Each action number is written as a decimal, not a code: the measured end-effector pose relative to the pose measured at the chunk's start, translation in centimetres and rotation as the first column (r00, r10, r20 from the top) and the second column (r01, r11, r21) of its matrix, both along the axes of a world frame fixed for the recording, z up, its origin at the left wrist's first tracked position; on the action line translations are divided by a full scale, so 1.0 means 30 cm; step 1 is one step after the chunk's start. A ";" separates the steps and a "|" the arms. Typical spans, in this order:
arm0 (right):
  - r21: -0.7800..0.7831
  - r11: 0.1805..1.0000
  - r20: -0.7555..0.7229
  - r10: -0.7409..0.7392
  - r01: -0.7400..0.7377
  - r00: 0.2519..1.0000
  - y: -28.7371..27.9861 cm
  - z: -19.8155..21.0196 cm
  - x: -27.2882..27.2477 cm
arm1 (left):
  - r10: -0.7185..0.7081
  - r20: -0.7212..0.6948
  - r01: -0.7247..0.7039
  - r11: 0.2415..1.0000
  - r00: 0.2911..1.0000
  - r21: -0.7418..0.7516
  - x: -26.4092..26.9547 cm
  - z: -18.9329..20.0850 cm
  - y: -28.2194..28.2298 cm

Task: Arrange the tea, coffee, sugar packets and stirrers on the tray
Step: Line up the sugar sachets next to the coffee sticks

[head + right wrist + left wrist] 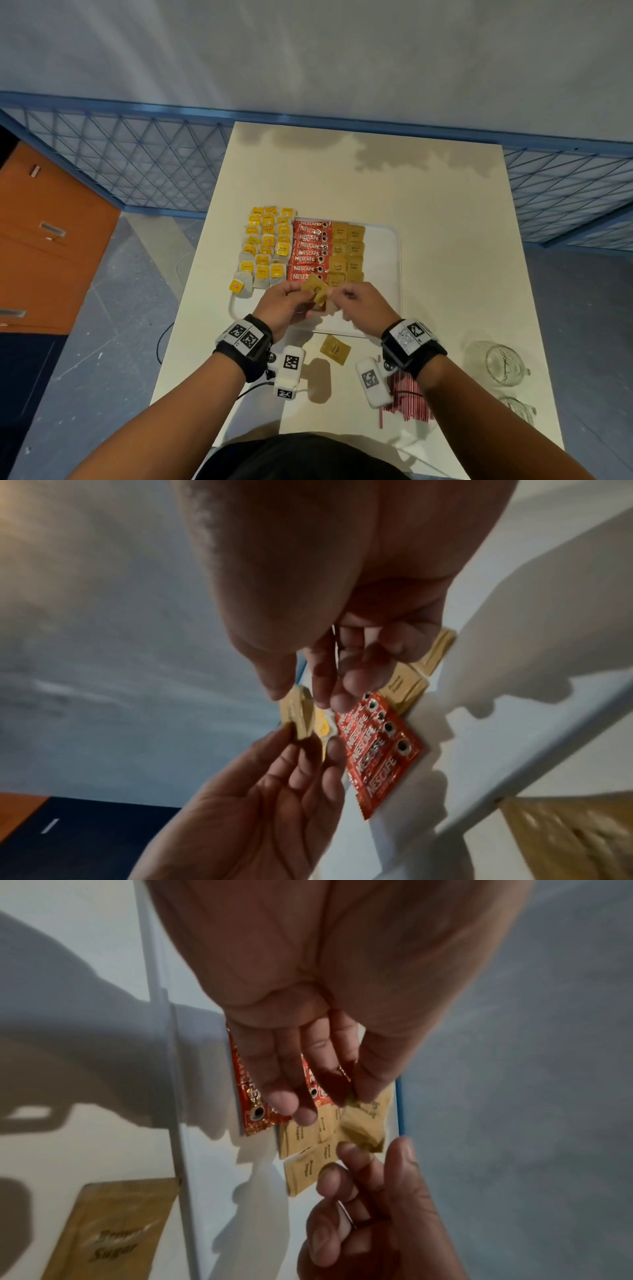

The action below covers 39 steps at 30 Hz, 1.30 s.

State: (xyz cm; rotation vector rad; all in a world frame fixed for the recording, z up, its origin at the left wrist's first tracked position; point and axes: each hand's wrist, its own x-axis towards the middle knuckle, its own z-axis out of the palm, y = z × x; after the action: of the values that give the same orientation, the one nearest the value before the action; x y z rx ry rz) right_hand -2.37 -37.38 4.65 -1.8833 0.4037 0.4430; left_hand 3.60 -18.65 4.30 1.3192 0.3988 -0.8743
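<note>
A white tray (390, 246) holds yellow-tagged tea bags (267, 246) on its left, red Nescafe coffee sachets (308, 251) in the middle and brown sugar packets (347, 251) to their right. Above the tray's near edge my left hand (301, 291) pinches a brown sugar packet (315, 290) by one side. My right hand (337, 293) pinches its other edge. The left wrist view shows this packet (363, 1123) between both hands, and the right wrist view shows it (301, 719) too. Another sugar packet (335, 348) lies on the table. Red-and-white stirrers (407, 401) lie partly under my right wrist.
Two clear glass jars (503, 365) stand near the table's right front. The tray's right strip is bare white. A blue mesh fence (137, 164) runs behind the cream table (376, 178), and an orange cabinet (44, 240) stands to the left.
</note>
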 end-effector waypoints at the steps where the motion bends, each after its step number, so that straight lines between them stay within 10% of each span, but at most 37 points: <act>1: 0.021 1.000 0.010 0.000 0.000 1.000 0.010 0.003 -0.007 | 0.004 0.005 -0.004 1.000 1.000 -0.002 -0.001 -0.001 -0.001; 20: 0.161 0.979 0.122 -0.143 0.122 0.982 0.034 0.043 -0.009 | -0.317 0.127 0.287 0.935 0.940 0.209 -0.040 0.022 -0.012; 39: -0.112 0.980 0.059 -0.158 0.164 0.986 -0.001 -0.094 -0.059 | -0.360 0.188 0.303 0.913 0.914 0.275 -0.060 0.024 -0.013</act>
State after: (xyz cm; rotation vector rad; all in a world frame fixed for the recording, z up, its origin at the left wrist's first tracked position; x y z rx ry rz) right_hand -4.16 -37.40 1.83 -1.9521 0.5538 0.2683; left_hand 1.81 -19.04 5.04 1.7313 0.0913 -0.9583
